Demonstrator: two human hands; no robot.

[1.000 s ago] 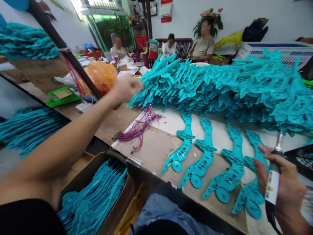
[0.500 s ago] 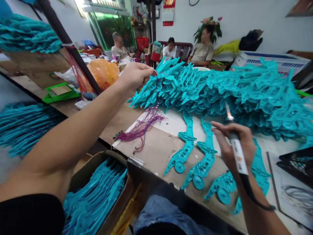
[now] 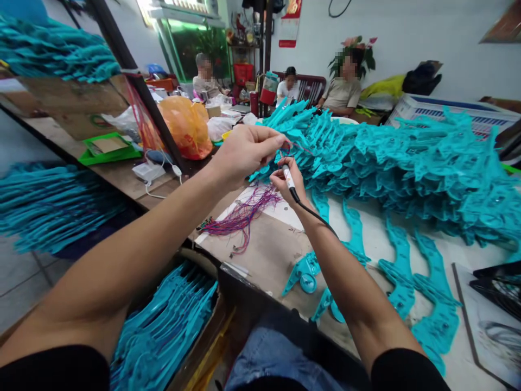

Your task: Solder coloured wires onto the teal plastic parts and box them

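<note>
My left hand (image 3: 246, 155) is closed in a pinch on thin red and blue wires (image 3: 287, 146), held up in front of the teal pile. Just below and to the right, my right hand (image 3: 296, 182) is wrapped round a soldering iron (image 3: 288, 178) with a white grip and a black cord. Its tip points up at the pinched wires; whether they touch, I cannot tell. Under the hands lies a bundle of purple, red and blue wires (image 3: 248, 216). Several teal plastic parts (image 3: 396, 266) lie in a row on the table, some partly hidden by my right forearm.
A large pile of teal parts (image 3: 391, 157) fills the back right. At my lower left stands a carton of more teal parts (image 3: 171, 320). A dark post (image 3: 150, 108) rises at the left, near an orange bag (image 3: 185, 125). Several people sit in the background.
My right hand has brought the soldering iron left and up to my left hand, with the tip now beside the pinched wires. The left hand still pinches them; the view has shifted slightly.
</note>
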